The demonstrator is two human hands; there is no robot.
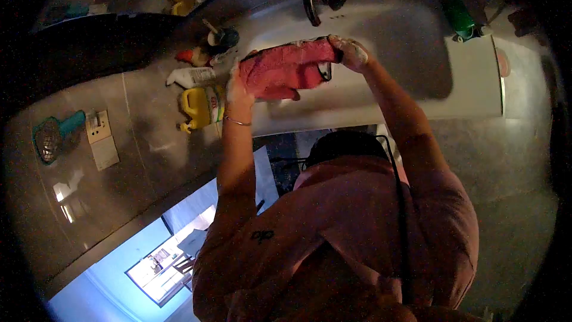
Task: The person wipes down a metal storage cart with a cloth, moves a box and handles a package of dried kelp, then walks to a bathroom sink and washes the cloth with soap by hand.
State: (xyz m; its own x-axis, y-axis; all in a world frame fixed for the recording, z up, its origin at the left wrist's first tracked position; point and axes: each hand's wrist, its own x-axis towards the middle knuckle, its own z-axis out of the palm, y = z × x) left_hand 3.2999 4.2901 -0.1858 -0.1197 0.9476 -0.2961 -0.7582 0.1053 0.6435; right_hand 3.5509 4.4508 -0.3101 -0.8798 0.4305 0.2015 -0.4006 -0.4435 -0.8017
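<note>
Left hand (239,86): closed on the left end of a pink cloth piece (280,71), fingers largely hidden by fabric. Right hand (353,53): curled tight at the upper right corner, dark edging pinched under the fingers. Whitish patches on both hands, foam-like; too dim to be sure. Thin metal bangle (237,121) at left wrist.

Cloth piece: stretched between both hands, over the pale sink (473,77), just in front of the black faucet (308,0). Nap rough, towel-like. Black trim along the upper edge; small black-and-white loop near the lower right. Underside sagging in uneven folds. Exact kind of article: cannot tell.

Sink smooth, rounded corners, glossy in places. Faucet angular, dark. Beyond the left hand: yellow jug (202,107), moulded handle, label; beside it, white plastic bottle (192,76); farther up, dark rounded cup (226,39). Far right, near the sink's corner: green container (459,18). Far left, on glossy tile: teal-handled object (50,137), near a pale switch plate (102,140).
</note>
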